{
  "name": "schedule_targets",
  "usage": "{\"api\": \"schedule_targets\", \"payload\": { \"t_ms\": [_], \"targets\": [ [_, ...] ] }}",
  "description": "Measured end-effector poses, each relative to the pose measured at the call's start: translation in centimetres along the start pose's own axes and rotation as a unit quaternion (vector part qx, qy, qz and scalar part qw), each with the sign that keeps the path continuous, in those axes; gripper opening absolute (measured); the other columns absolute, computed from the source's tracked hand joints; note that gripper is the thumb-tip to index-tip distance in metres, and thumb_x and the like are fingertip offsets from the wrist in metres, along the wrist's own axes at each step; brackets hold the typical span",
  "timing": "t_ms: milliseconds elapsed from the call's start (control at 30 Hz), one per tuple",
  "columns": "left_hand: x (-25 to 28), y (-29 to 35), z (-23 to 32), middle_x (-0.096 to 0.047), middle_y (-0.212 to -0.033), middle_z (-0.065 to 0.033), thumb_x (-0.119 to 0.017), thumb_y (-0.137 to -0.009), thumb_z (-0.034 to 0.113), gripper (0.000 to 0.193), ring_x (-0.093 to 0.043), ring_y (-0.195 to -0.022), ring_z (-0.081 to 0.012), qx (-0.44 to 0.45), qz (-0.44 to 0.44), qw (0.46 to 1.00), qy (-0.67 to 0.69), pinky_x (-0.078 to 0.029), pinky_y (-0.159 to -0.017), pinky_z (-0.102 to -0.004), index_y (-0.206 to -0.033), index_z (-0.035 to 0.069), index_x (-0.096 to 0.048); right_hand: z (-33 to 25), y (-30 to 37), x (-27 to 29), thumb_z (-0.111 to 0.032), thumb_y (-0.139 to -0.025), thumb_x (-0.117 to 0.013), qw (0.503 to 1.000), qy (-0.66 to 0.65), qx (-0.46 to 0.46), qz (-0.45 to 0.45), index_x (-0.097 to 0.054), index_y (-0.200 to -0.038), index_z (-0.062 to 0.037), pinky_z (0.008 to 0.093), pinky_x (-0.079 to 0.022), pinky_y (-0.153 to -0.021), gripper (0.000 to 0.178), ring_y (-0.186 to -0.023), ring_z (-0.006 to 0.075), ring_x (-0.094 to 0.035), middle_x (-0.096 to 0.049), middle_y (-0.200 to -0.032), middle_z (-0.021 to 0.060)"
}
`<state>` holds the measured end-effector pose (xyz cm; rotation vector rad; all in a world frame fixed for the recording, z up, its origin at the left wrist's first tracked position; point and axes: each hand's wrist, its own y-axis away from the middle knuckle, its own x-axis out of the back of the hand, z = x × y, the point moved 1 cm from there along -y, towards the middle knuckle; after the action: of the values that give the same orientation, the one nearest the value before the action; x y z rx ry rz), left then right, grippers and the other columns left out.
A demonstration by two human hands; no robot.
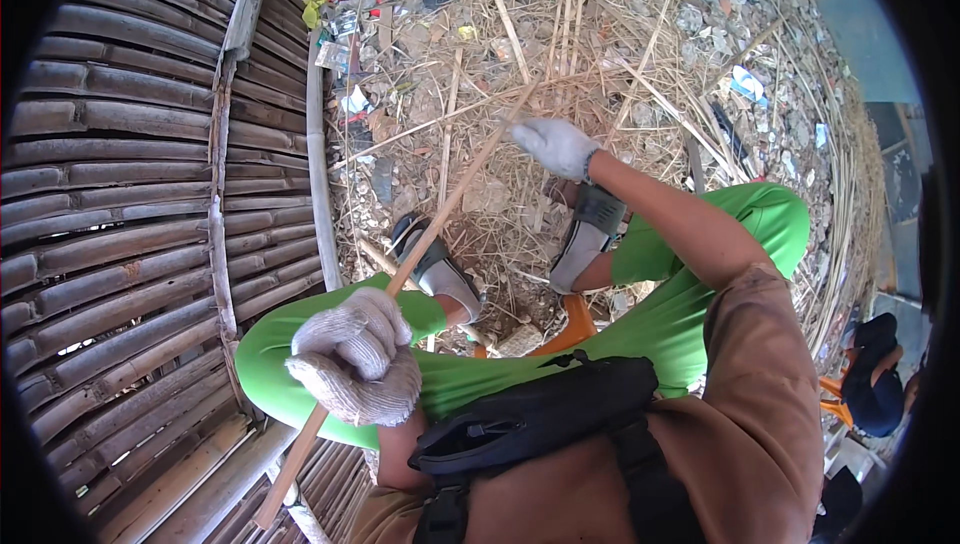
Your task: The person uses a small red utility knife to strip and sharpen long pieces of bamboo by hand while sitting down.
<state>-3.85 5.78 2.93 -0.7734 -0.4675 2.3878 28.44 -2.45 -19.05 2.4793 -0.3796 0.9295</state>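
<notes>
A long, thin bamboo strip (440,219) runs slantwise from the lower left, past my left knee, up to the litter in front of my feet. My left hand (358,356), in a whitish knitted glove, is closed around its lower part, with the tail end sticking out below the fist. Farther along, my right hand (556,148), gloved too, has its fingers drawn together at the strip near its far end. The fingertips are partly hidden, and no tool shows in either hand.
A wall of bamboo slats (120,184) stands close on my left. Loose bamboo strips (500,14), shavings and scraps cover the ground ahead. My sandalled feet (440,269) are under the strip. A black waist bag (540,409) lies across my lap; an orange seat (570,329) shows beneath me.
</notes>
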Motion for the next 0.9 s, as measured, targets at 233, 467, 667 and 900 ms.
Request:
{"api": "schedule_targets", "payload": {
  "t_ms": [233,467,667,900],
  "targets": [
    [-1.0,1.5,0.1,-0.039,-0.052,0.0032,-0.045,-0.116,0.049,0.063,-0.039,-0.047,-0.0123,0.018,0.016,1.0,-0.012,-0.041,-0.048,-0.0338,-0.103,-0.006,-0.07,-14.0,9.7,1.6,-0.057,-0.111,-0.043,0.994,0.0,0.074,-0.082,-0.07,-0.121,-0.0035,0.0575,-0.056,-0.094,0.061,-0.103,0.0482,-0.072,-0.074,-0.107,0.0295],
    [-0.4,1.7,0.0,-0.039,-0.052,0.0035,-0.045,-0.116,0.049,0.06,-0.036,-0.046,-0.0114,0.031,-0.013,0.999,-0.007,-0.04,-0.048,-0.0329,-0.108,-0.005,-0.069,-14.3,10.3,0.5,-0.054,-0.111,-0.046,0.993,0.022,0.104,-0.058,-0.074,-0.117,-0.0098,0.0584,-0.058,-0.087,0.052,-0.096,0.0466,-0.074,-0.076,-0.101,0.0249],
    [-0.2,1.5,-0.3,-0.037,-0.05,0.0067,-0.04,-0.118,0.046,0.059,-0.034,-0.044,-0.0099,0.018,0.034,0.999,0.01,-0.039,-0.046,-0.0304,-0.109,-0.003,-0.071,-13.4,9.5,0.0,-0.055,-0.112,-0.041,0.991,-0.025,0.1,-0.09,-0.073,-0.119,-0.009,0.0582,-0.057,-0.087,0.056,-0.098,0.0466,-0.073,-0.075,-0.102,0.0268],
    [0.3,0.8,-0.4,-0.039,-0.049,0.0052,-0.042,-0.118,0.046,0.059,-0.036,-0.043,-0.0111,0.016,0.001,1.0,0.01,-0.04,-0.045,-0.0307,-0.107,-0.004,-0.071,-13.1,8.6,0.3,-0.054,-0.111,-0.047,0.991,-0.001,0.091,-0.095,-0.075,-0.121,-0.0111,0.0564,-0.058,-0.088,0.052,-0.099,0.0456,-0.073,-0.076,-0.105,0.0235]
  ]
}}
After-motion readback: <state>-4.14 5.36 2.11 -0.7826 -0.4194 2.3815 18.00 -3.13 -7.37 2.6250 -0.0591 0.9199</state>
